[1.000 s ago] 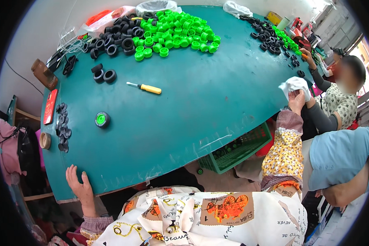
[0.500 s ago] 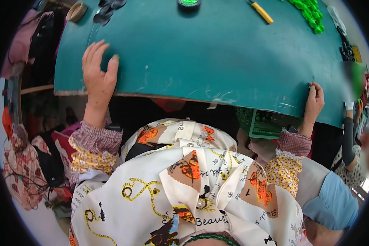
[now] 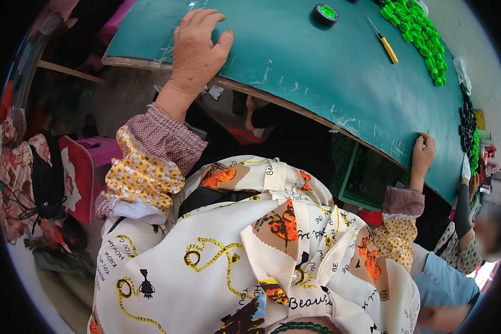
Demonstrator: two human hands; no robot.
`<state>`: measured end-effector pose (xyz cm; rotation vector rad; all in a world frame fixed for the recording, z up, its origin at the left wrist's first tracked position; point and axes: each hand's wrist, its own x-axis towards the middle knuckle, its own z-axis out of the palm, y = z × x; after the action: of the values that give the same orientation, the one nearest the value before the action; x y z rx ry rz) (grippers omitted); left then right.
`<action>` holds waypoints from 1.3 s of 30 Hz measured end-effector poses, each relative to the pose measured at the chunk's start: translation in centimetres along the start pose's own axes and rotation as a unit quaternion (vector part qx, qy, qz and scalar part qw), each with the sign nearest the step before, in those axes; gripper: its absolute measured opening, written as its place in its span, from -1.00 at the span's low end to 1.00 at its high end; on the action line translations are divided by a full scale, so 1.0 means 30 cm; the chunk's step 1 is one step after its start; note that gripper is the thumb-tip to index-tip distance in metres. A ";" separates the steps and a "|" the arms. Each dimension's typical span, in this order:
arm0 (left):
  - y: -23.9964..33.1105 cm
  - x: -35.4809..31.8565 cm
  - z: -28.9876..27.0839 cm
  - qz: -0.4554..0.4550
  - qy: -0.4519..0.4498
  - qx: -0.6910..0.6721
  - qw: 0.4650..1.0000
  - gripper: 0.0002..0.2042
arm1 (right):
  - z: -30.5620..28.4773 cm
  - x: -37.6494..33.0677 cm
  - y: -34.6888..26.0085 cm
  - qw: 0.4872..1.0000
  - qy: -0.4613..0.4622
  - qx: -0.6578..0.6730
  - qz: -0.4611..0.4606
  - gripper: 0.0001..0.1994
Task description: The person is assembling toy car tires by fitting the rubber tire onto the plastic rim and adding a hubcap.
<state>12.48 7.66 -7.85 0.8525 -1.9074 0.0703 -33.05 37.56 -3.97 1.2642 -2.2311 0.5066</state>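
Note:
My left hand (image 3: pixel 199 53) reaches over the near left edge of the green tabletop (image 3: pixel 312 61). Its fingers are spread, the thumb stands apart, and nothing shows in it. At the table's near right edge, my right hand (image 3: pixel 422 154) rests with fingers curled and pressed together. Whatever it may hold is too small or hidden to make out. Farther back, between the two hands, lies a small black wheel with a bright green hub (image 3: pixel 325 14). To its right is a screwdriver with a yellow handle (image 3: pixel 388 49), its thin shaft pointing away to the left.
A heap of bright green plastic hubs (image 3: pixel 423 42) lies along the far right side, with black parts (image 3: pixel 467 119) beyond it. Below the table edge stands a green plastic crate (image 3: pixel 370 181). Another person's gloved hand (image 3: pixel 466 167) works at the right. A red-and-purple chair (image 3: pixel 80 172) is at left.
The view has turned, so the table now slants down to the right. My left hand has moved right across the picture, staying spread. My right hand remains by the right edge, fingers still curled.

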 end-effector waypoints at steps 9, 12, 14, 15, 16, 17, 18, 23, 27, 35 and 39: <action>0.028 0.016 -0.011 -0.012 -0.039 0.023 0.999 -0.74 | -0.047 0.018 -0.017 0.998 -0.022 0.027 0.047 -0.83; 0.011 0.017 0.009 -0.018 -0.048 0.016 0.999 -0.73 | -0.027 0.016 -0.022 0.998 -0.024 0.007 0.064 -0.82; 0.005 0.010 0.010 -0.021 -0.057 -0.004 0.998 -0.73 | -0.023 0.010 -0.025 0.996 -0.014 0.045 0.075 -0.82; 0.005 0.003 0.008 -0.025 -0.062 -0.004 0.998 -0.73 | -0.023 0.000 -0.020 0.996 -0.015 0.041 0.083 -0.82; 0.004 0.006 0.003 -0.030 -0.063 -0.001 0.998 -0.73 | -0.015 0.007 -0.014 0.997 -0.016 0.037 0.068 -0.82; 0.003 0.007 0.001 -0.026 -0.064 -0.002 0.998 -0.73 | -0.012 0.013 -0.010 0.998 -0.017 0.031 0.052 -0.83; 0.000 0.007 0.001 -0.029 -0.061 -0.006 0.998 -0.74 | -0.012 0.019 -0.011 0.998 -0.016 0.031 0.055 -0.83; -0.034 0.001 -0.009 -0.017 -0.054 -0.027 0.998 -0.74 | 0.016 -0.027 -0.031 0.995 -0.022 0.065 0.076 -0.86; 0.014 0.024 -0.048 -0.030 -0.052 -0.010 0.998 -0.73 | -0.032 0.025 -0.024 0.999 -0.015 0.027 0.025 -0.87; 0.070 0.036 -0.047 -0.046 -0.137 -0.016 0.989 -0.72 | -0.028 -0.008 0.028 0.995 -0.034 0.055 0.075 -0.87; 0.054 0.037 -0.046 -0.067 -0.139 -0.027 0.988 -0.71 | -0.009 0.013 0.053 0.995 -0.052 0.058 0.064 -0.86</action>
<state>12.32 8.83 -5.78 0.9927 -2.0930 -0.1922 -34.53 38.22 -3.63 1.2366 -2.4105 0.6415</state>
